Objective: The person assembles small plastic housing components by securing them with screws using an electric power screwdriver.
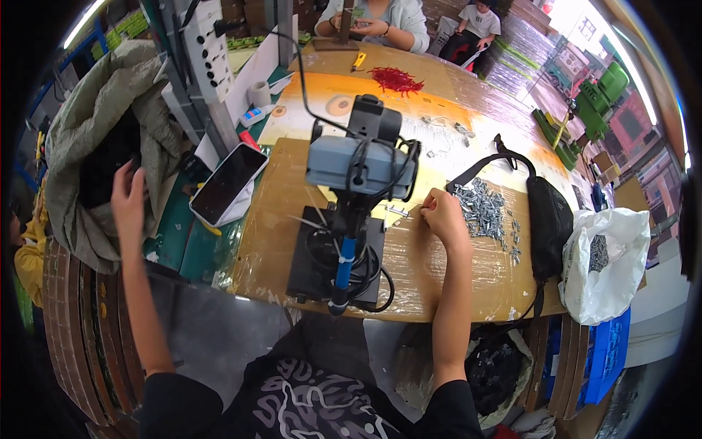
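Note:
My left hand point(129, 201) reaches to the mouth of a large woven sack point(80, 95) on the left, its fingers apart and nothing visible in them. Dark black pieces point(110, 157) lie inside that sack. On the cardboard-covered table, my right hand point(443, 215) is closed, fingertips pinched together; whatever they hold is too small or hidden to make out. Beside those fingertips lie a few small silvery metal parts point(397, 211). A heap of similar grey metal pieces point(481, 208) spreads to the right of this hand.
A grey-blue device point(358, 167) on a black-based stand point(307, 274) with coiled cables rises between my arms. A phone point(230, 183) lies left, a black bag point(550, 227) and white plastic bag point(607, 267) right. Red pieces point(396, 80) and a yellow cutter point(358, 61) lie near another person point(380, 25).

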The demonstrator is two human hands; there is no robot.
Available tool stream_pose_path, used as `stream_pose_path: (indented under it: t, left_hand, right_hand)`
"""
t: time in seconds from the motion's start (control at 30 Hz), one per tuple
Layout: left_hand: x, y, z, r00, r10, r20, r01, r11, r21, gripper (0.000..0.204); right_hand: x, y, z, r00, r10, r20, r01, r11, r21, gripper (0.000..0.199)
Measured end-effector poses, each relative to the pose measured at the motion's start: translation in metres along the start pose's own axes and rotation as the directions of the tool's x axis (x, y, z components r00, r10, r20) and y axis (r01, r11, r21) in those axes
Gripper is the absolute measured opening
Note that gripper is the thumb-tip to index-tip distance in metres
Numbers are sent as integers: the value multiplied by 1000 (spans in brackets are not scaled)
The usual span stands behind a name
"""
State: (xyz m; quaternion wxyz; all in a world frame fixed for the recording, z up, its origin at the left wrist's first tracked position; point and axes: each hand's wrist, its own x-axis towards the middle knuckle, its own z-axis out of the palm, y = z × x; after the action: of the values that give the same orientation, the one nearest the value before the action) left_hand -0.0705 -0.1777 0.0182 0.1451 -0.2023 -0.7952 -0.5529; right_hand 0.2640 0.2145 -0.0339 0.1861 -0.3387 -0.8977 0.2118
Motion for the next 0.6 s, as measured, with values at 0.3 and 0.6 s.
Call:
stream_pose_path:
  t: [0.3,0.6]
  left_hand:
    - [-25,52,153,991,132,-4,-104,764,-637,24]
    - [-52,49,162,925,86,371,175,769,-615,30]
  right_hand:
    - [-1,-19,-12,984,175,41,-178,982,70,15]
    - [-13,-12,-8,997,54,-47,-56,997,-56,8]
